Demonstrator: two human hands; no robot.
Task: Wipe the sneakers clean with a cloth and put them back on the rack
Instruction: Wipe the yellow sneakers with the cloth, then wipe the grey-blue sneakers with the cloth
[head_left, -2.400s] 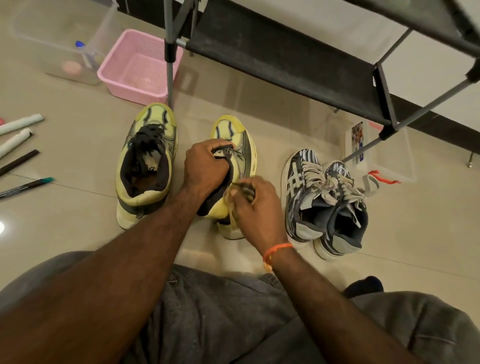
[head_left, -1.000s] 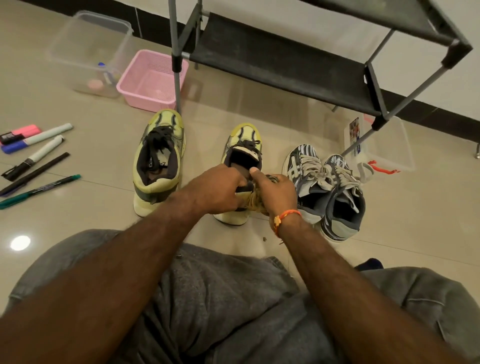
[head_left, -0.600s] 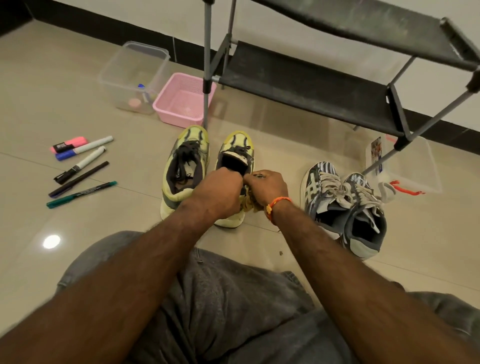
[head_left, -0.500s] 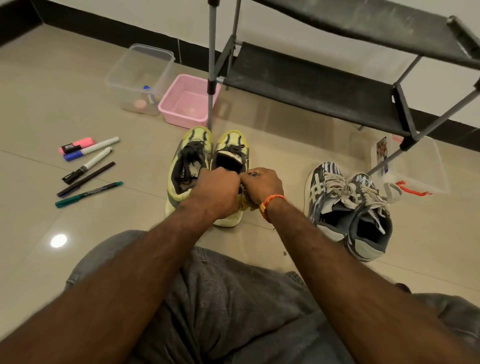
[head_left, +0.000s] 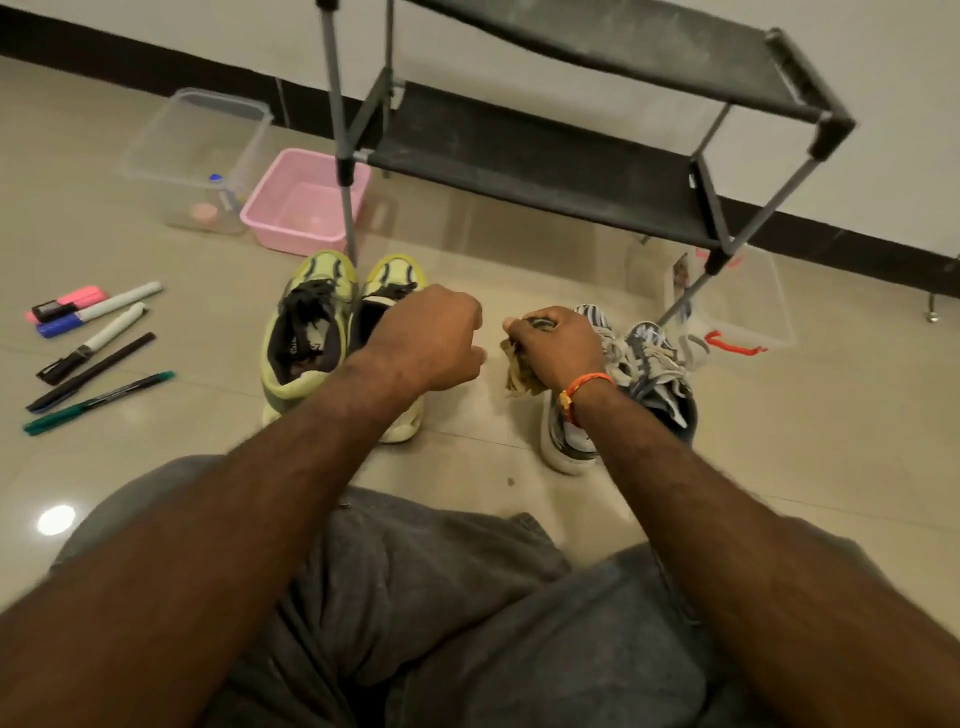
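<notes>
Now the right hand (head_left: 558, 343) grips a crumpled yellowish cloth (head_left: 519, 371) above the grey-and-white striped sneakers (head_left: 647, 364) — probably to wipe them next. The left hand (head_left: 431, 338), fingers curled, hovers over the yellow-green sneakers with black laces (head_left: 306, 332); whether it holds anything I cannot tell. Both pairs stand on the floor before the black metal rack (head_left: 545, 161).

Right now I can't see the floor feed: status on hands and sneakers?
Left hand curled, apparently empty; right hand grips cloth. Yellow sneakers and striped sneakers on floor. Rack shelves bare.
</notes>
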